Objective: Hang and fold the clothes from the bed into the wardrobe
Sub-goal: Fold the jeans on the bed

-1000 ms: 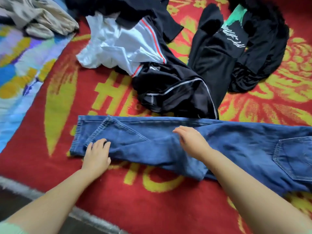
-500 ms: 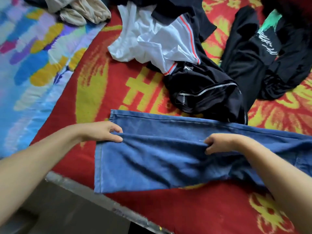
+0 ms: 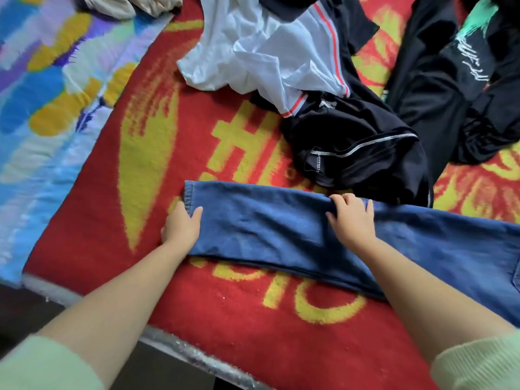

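A pair of blue jeans (image 3: 281, 232) lies flat across the red and yellow blanket (image 3: 239, 319), with its legs doubled into one long strip and the hem at the left. My left hand (image 3: 181, 228) pinches the hem end, the thumb on top of the denim and the fingers at the hem's edge. Further right, my right hand (image 3: 351, 220) rests on the jeans with fingers spread, the fingertips at the far edge. The waist end runs out of view at the right.
Behind the jeans lie a white shirt with red stripes (image 3: 267, 52), a black garment with white stitching (image 3: 357, 153) and more black clothes (image 3: 450, 80). A beige garment (image 3: 126, 4) sits at the top left on a multicoloured sheet (image 3: 42, 94). The bed's edge (image 3: 183, 350) runs along the front.
The near leg of the jeans has been brought up over the far one, making a narrower strip. Both hands moved away from me with it. The right hand's grip has opened out.
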{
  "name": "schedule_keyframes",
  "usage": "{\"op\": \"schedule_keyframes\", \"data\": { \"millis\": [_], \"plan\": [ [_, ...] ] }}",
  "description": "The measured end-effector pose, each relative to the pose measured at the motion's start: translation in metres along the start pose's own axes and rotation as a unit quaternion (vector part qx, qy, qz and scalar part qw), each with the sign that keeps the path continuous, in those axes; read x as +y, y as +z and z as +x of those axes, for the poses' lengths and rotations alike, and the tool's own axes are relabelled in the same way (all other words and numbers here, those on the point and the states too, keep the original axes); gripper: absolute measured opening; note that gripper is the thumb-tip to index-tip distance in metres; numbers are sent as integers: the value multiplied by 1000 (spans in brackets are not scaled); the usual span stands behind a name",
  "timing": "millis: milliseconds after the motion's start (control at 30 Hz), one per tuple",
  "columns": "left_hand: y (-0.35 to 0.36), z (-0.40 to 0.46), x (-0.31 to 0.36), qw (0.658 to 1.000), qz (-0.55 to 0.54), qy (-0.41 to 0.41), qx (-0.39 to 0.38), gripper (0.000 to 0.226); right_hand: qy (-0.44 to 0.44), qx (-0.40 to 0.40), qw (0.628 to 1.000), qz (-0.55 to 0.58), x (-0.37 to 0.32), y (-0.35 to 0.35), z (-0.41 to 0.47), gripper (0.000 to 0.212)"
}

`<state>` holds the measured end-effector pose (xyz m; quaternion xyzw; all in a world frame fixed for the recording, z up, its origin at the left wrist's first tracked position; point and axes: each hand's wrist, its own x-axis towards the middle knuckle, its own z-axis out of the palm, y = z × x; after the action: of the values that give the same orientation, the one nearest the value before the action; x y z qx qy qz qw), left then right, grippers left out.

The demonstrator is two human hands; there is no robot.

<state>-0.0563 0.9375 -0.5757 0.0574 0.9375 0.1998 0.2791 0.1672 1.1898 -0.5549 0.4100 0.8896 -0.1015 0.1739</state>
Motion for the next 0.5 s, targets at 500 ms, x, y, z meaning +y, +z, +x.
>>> {"op": "schedule_keyframes", "data": {
  "millis": [500],
  "plan": [
    [-26, 4, 1, 995, -88, 35, -7, 31, -118, -64, 990, 36, -76, 24, -56, 63]
  ]
}}
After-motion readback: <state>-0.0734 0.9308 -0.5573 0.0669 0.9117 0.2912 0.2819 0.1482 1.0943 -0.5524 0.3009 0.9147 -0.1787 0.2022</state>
